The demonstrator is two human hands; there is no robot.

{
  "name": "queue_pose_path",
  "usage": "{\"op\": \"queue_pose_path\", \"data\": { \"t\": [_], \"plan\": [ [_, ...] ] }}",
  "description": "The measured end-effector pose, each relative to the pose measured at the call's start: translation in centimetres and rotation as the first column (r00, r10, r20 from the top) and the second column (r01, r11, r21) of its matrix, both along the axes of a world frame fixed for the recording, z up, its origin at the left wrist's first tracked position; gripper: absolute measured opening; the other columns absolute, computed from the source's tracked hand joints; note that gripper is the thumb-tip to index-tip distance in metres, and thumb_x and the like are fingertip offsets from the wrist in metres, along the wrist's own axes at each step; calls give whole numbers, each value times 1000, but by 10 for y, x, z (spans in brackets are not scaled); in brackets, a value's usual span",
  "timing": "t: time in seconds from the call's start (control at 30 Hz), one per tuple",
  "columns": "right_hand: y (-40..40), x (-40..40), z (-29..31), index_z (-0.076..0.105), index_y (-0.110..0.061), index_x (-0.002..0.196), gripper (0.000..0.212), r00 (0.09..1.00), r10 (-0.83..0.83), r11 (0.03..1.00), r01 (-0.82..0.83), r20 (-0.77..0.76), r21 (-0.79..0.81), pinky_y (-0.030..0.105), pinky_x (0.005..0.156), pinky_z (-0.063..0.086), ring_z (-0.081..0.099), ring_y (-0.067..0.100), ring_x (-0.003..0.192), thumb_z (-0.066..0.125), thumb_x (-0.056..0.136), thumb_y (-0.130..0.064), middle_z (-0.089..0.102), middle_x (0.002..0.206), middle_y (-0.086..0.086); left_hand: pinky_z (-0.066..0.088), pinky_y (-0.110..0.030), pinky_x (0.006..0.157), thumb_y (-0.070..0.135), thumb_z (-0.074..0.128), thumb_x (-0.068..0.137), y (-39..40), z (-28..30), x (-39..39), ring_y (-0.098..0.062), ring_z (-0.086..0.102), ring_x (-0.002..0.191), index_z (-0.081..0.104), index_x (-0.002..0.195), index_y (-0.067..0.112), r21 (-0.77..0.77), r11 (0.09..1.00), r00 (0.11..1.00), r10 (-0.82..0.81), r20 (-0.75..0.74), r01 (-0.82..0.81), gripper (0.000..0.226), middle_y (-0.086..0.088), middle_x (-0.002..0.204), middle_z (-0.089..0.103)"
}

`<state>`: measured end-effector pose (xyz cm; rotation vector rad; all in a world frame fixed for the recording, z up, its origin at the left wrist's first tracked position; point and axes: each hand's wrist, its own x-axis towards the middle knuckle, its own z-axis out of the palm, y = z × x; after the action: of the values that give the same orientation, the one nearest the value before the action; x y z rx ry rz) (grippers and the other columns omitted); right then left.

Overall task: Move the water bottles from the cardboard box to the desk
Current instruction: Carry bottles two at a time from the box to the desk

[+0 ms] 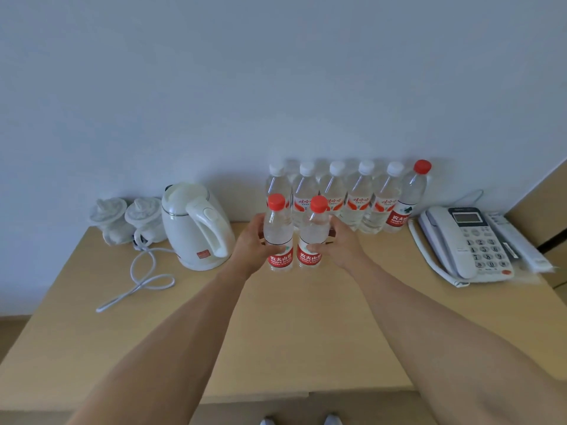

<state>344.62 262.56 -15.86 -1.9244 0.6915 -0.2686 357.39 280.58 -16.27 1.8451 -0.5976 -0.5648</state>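
Two bare forearms reaching in from the near edge across the desk [276, 332]. Further left: two lidded cups [125, 219], white kettle [196, 228] with loose cord. Left hand [250, 245] wrapped round a red-capped bottle [278, 237]; right hand [342, 245] wrapped round its twin [313, 237], both upright, side by side, at or just above the desktop, hard to tell which. Behind them, row of bottles [346, 197] against the wall; phone [469, 240] far right. Cardboard box not in view. Risk: pushing forward could knock the back row over like skittles; releasing before the bases sit flat could tip either bottle.
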Motion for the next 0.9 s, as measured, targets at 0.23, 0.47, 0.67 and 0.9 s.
{"op": "queue_pose_path", "data": {
  "t": [0.23, 0.47, 0.67, 0.9],
  "plan": [
    [-10, 5, 4, 55, -25, 119, 63, 996, 55, 993, -62, -70, -102, 28, 85, 49, 60, 9, 104, 89, 66, -18, 65, 108, -12, 53, -27, 89, 9, 84, 70, -5, -2, 1, 1, 63, 106, 52, 125, 33, 90, 994, 992, -75, 100, 66, 68, 17, 112, 66],
    [-16, 6, 26, 54, -32, 123, 70, 993, 113, 981, -107, 27, -165, 16, 75, 44, 57, -2, 93, 91, 64, -28, 61, 106, -14, 48, -19, 73, 33, 89, 63, -6, 40, 8, -4, 62, 93, 58, 120, 35, 194, 981, 938, -90, 335, 24, 65, 12, 104, 64],
    [-19, 7, 36, 60, -21, 119, 60, 984, 172, 942, -150, 48, -301, 25, 80, 47, 60, 14, 94, 90, 67, -26, 66, 106, -2, 51, -33, 76, 26, 90, 65, -18, 62, 12, -19, 64, 87, 70, 101, 19, 253, 967, 886, -91, 454, -31, 41, 2, 92, 69],
    [-18, 6, 37, 60, -21, 122, 59, 984, 168, 927, -139, 54, -349, 5, 69, 35, 51, 0, 85, 88, 70, -24, 58, 98, -12, 51, -39, 82, 20, 89, 69, -31, 69, 31, -26, 62, 90, 69, 106, 8, 286, 955, 857, -84, 508, -76, 44, -11, 100, 65]
  ]
}}
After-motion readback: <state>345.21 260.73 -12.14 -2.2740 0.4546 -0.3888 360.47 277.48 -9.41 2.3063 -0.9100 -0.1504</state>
